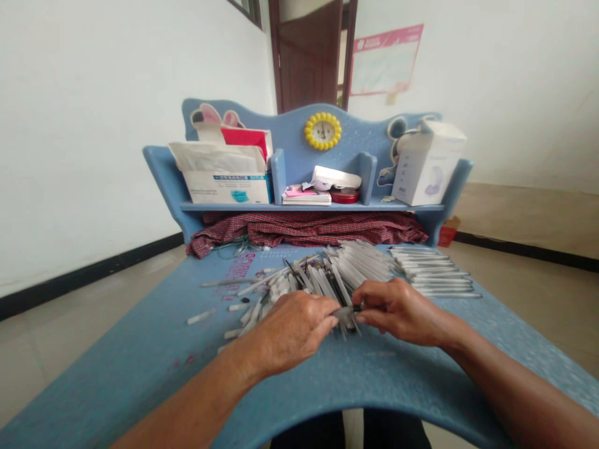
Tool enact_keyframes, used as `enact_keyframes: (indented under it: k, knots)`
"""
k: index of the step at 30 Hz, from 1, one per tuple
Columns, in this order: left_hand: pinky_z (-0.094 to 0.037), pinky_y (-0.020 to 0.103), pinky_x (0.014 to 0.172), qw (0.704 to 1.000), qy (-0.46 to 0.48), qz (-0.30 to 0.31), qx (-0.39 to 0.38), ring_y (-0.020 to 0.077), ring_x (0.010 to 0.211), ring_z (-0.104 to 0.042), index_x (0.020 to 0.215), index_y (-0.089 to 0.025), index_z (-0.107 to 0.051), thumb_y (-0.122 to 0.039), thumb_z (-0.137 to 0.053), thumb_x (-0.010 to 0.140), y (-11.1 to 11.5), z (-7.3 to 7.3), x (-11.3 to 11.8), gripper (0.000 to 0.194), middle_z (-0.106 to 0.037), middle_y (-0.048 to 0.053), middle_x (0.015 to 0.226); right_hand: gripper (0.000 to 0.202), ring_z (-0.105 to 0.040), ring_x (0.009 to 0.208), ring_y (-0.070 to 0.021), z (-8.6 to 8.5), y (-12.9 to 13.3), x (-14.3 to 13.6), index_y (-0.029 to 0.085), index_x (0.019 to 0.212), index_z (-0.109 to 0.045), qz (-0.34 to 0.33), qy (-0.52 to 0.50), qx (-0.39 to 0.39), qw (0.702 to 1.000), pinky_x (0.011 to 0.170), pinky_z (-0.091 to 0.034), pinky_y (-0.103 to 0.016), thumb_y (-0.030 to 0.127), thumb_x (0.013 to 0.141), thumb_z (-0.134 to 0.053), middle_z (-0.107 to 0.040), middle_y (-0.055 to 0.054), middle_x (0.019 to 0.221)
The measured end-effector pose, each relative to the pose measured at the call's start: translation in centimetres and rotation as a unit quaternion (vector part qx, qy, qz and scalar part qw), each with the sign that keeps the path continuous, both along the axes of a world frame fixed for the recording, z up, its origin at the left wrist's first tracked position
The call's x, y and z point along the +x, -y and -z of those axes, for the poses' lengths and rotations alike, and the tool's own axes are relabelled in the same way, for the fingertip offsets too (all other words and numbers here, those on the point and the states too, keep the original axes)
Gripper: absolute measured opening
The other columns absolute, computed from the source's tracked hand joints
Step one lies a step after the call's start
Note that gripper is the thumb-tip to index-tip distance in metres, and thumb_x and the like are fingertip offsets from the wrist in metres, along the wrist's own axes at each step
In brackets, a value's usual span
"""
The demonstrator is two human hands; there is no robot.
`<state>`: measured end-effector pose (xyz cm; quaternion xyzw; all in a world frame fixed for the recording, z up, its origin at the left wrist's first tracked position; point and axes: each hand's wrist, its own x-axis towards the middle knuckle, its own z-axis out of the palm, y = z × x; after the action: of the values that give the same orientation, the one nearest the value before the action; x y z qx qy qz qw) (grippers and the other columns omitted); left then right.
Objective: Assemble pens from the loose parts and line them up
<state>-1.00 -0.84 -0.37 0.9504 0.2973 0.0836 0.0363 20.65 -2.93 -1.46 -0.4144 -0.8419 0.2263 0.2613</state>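
My left hand (297, 324) pinches one end of a short translucent pen piece (345, 312) between thumb and fingertips. On its other side, my right hand (393, 307) closes its fingers round the dark end of the same piece. Behind both hands lies a loose heap of white, translucent pen parts (321, 279), with a thicker stack of pale tubes (360, 259) at its back. Finished-looking pens with dark ends lie side by side in a row (437, 274) to the right. A few small caps (201, 317) are scattered left of the heap.
The blue desk (154, 349) has a shelf (299, 207) along its back. On it stand a mask box (229, 186), a white box (428, 165), papers (306, 197) and a red tin (344, 197). A checkered cloth (304, 229) lies beneath. A yellow clock (322, 131) hangs above.
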Motion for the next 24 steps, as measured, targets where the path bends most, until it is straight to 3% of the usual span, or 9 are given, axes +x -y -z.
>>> enact_keyframes:
  k: [4, 9, 13, 18, 21, 24]
  knots:
    - [-0.039, 0.027, 0.064, 1.0, 0.003, 0.002, -0.004, 0.0181, 0.074, -0.063, 0.087, -0.017, -0.06, -0.023, -0.042, 0.091, 0.01, 0.05, -0.01, 0.019, -0.066, 0.003, 0.078, 0.027, -0.045, 0.051, -0.0067, 0.01, 0.02, -0.01, 0.014, 0.075, -0.059, -0.025, 0.011, 0.007, 1.0, 0.05, -0.033, -0.019, 0.03, 0.091, -0.046, -0.048, 0.003, 0.058]
    - [-0.041, 0.028, 0.065, 1.0, 0.004, 0.0, -0.001, 0.0186, 0.074, -0.063, 0.089, -0.017, -0.06, -0.022, -0.043, 0.09, 0.0, 0.11, -0.02, 0.017, -0.066, 0.003, 0.078, 0.016, -0.044, 0.051, -0.0069, 0.05, 0.02, 0.03, 0.014, 0.09, -0.06, 0.003, -0.005, -0.001, 1.0, 0.048, -0.032, -0.019, 0.029, 0.086, -0.056, -0.05, 0.004, 0.059]
    - [-0.041, 0.027, 0.064, 1.0, 0.005, 0.001, 0.005, 0.0181, 0.073, -0.063, 0.085, -0.017, -0.059, -0.022, -0.044, 0.09, -0.02, 0.12, -0.03, 0.017, -0.065, 0.002, 0.076, 0.027, -0.046, 0.052, -0.0071, 0.02, -0.06, -0.01, 0.014, 0.075, -0.059, -0.021, -0.001, 0.0, 1.0, 0.05, -0.035, -0.019, 0.031, 0.092, -0.046, -0.049, 0.003, 0.058]
    - [-0.042, 0.027, 0.064, 1.0, 0.007, 0.001, 0.022, 0.0182, 0.073, -0.063, 0.088, -0.017, -0.06, -0.021, -0.046, 0.089, -0.1, 0.27, 0.01, 0.014, -0.066, 0.002, 0.078, 0.017, -0.047, 0.053, -0.0075, 0.11, 0.02, -0.04, 0.014, 0.086, -0.06, -0.001, -0.019, -0.002, 1.0, 0.049, -0.035, -0.019, 0.031, 0.086, -0.057, -0.052, 0.003, 0.061]
    - [-0.043, 0.028, 0.064, 0.999, 0.004, -0.001, 0.038, 0.0185, 0.073, -0.063, 0.088, -0.017, -0.06, -0.021, -0.047, 0.088, -0.11, 0.48, 0.02, 0.013, -0.066, 0.002, 0.078, 0.013, -0.049, 0.052, -0.0069, 0.18, 0.09, -0.12, 0.014, 0.081, -0.06, 0.0, -0.022, -0.011, 1.0, 0.049, -0.036, -0.018, 0.025, 0.086, -0.055, -0.053, 0.003, 0.062]
    - [-0.044, 0.028, 0.063, 0.997, 0.013, 0.003, 0.072, 0.0186, 0.073, -0.063, 0.09, -0.017, -0.059, -0.02, -0.047, 0.088, -0.12, 0.74, -0.01, 0.013, -0.066, 0.002, 0.079, 0.02, -0.05, 0.05, -0.0068, 0.37, -0.01, -0.2, 0.014, 0.077, -0.059, -0.001, -0.048, -0.037, 0.998, 0.047, -0.037, -0.017, 0.029, 0.088, -0.052, -0.053, 0.002, 0.061]
